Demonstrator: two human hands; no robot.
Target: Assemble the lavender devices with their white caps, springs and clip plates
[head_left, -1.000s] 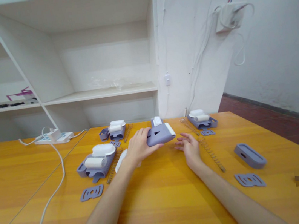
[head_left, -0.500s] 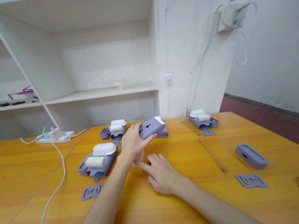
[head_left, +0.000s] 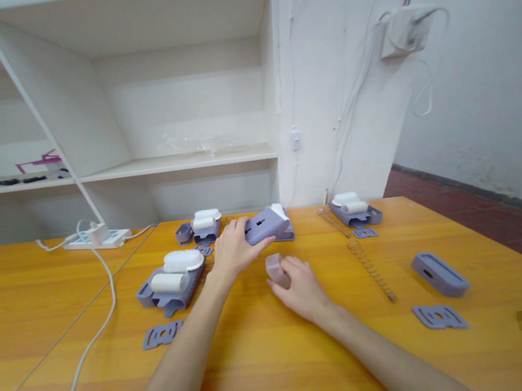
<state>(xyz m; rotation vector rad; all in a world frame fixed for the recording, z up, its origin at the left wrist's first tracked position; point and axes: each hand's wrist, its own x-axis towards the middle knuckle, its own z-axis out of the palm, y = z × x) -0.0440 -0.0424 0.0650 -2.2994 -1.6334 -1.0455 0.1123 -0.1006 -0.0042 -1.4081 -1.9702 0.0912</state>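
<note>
My left hand (head_left: 236, 248) grips a purple plastic housing (head_left: 266, 225) by its left end, fingers over the top and thumb along the lower edge. The housing is tilted, with dark slots in its face and a white part (head_left: 279, 211) at its right end. Behind it, another purple piece (head_left: 285, 234) is partly hidden. Nearer to me, my right hand (head_left: 304, 289) pinches a small pale pinkish piece (head_left: 276, 269) just above the table. Its kind cannot be made out. To the left of my left arm sits a purple housing (head_left: 178, 297) bearing a white oval part (head_left: 183, 260) and a white roll (head_left: 169, 282).
Similar sets stand at the back left (head_left: 206, 228) and back right (head_left: 356, 209). Coiled springs (head_left: 371, 270), a purple tray-like shell (head_left: 440, 273) and a slotted plate (head_left: 440, 317) lie to the right. Another slotted plate (head_left: 162, 335), a white cable (head_left: 80, 366) and a power strip (head_left: 98, 238) are left.
My right hand has moved right and away from under my left wrist, bringing the pale piece with it. My left hand and the housing have barely moved.
</note>
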